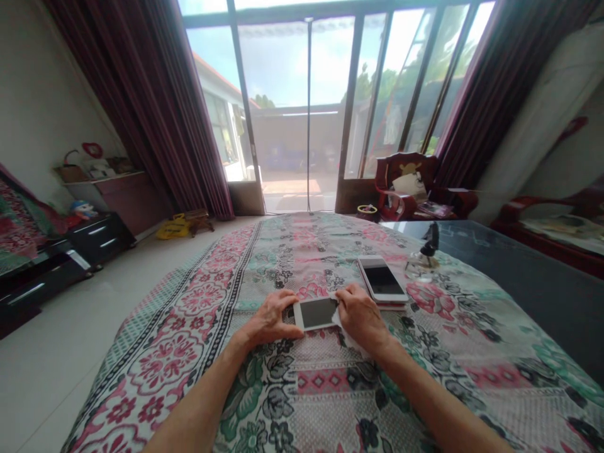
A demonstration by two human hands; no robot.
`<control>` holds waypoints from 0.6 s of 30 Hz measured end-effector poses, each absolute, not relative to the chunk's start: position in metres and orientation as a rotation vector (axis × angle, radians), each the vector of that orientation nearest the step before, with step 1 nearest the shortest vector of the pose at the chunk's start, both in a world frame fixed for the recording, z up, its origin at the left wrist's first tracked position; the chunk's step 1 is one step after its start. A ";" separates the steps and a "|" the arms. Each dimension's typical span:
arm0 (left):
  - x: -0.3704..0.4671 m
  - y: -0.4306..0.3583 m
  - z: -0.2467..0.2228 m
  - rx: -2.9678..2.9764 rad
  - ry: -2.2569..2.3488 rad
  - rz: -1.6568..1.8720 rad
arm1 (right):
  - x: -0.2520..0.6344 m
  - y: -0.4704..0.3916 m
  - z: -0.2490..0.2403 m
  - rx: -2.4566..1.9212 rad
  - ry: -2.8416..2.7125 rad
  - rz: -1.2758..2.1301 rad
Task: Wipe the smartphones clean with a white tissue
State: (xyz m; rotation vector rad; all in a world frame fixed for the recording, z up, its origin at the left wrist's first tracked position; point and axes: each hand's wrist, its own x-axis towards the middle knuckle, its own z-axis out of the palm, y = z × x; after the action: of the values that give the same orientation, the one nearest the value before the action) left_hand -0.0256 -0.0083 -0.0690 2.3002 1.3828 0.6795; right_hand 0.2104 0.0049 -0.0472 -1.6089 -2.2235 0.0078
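Note:
A white smartphone [315, 314] with a dark screen lies sideways in front of me, just over the patterned tablecloth [321, 412]. My left hand [274, 318] grips its left end, thumb along the near edge and fingers at the far edge. At the phone's right end, my right hand [361, 316] is closed on a white wipe [336, 314] pressed against the screen. Most of the wipe is hidden under that hand. Beyond my right hand rests a second white phone [383, 280], dark screen up, on top of something flat with a reddish edge.
A clear glass bottle [421, 267] with a black top stands right of the second phone. Further right is a dark glossy tabletop [509, 264]. A wooden chair [408, 182] stands near the window, and a yellow bag [173, 227] sits on the floor at left.

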 end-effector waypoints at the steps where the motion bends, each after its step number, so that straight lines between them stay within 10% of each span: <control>1: -0.025 -0.009 -0.067 2.305 1.380 0.678 | 0.209 0.005 -0.048 -1.595 -2.227 0.007; 18: -0.009 -0.010 -0.068 2.336 1.478 0.814 | 0.192 0.002 -0.056 -1.377 -2.292 0.042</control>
State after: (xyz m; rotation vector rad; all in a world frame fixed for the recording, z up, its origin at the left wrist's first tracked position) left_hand -0.0086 -0.0101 -0.0679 2.3358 1.4779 0.8136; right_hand 0.1922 0.0018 -0.0555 -1.3767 -2.2915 0.0423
